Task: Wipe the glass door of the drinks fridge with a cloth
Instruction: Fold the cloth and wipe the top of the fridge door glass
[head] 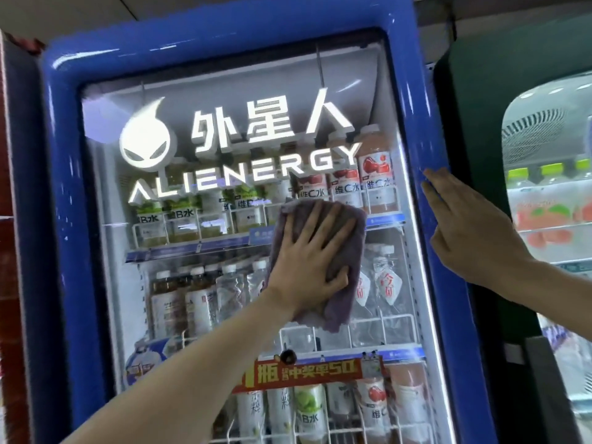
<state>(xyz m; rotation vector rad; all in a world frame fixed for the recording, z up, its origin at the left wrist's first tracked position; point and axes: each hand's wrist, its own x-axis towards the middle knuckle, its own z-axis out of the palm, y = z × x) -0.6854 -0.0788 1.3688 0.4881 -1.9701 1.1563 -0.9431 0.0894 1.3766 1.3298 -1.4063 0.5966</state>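
Note:
A tall drinks fridge with a blue frame [61, 193] fills the view; its glass door [198, 283] carries a lit white logo near the top. A purple-grey cloth [350, 248] lies flat against the glass at mid-height, right of centre. My left hand [307, 261] presses on the cloth with fingers spread, palm flat. My right hand [471, 225] rests with straight fingers against the blue frame on the door's right edge, holding nothing.
Shelves of bottled drinks [192, 293] show behind the glass, with a red promotional strip [298, 373] lower down. A second, dark-framed fridge [551, 200] stands close on the right. A red-brown wall edge [9, 219] borders the left.

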